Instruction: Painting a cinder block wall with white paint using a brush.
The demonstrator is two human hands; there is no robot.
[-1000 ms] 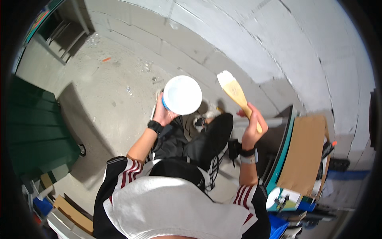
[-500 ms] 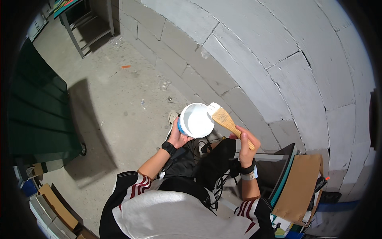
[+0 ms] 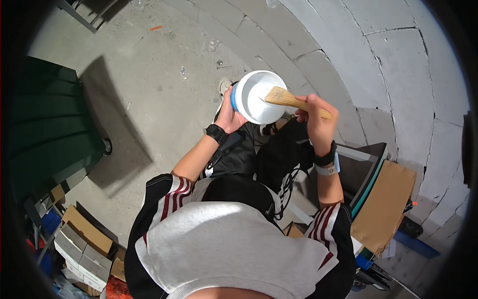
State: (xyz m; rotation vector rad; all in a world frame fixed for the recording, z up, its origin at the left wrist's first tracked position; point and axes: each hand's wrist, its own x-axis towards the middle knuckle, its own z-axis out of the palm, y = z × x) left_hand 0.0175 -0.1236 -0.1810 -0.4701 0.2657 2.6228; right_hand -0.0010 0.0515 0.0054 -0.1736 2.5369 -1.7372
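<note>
A white tub (image 3: 242, 102) with a blue patch on its side is tilted so its mouth faces up, and white paint coats the inside. My left hand (image 3: 230, 112) is wrapped round the tub's left side and underneath. In my right hand (image 3: 321, 117) is a paintbrush (image 3: 294, 101) with a flat wooden handle, gripped near the handle's end. The brush's head reaches into the tub; its bristles barely show against the white paint.
A block wall (image 3: 318, 74), partly painted white, curves along the right. Beside my right arm stand a cart (image 3: 371, 167) and a cardboard piece (image 3: 386, 209). A large green bin (image 3: 50, 124) is at left, with boxes (image 3: 87, 231) below it. Litter dots the concrete floor (image 3: 149, 89).
The brush has moved from above the tub's right rim to inside it. My view has shifted, so the tub and hands now appear higher in the picture.
</note>
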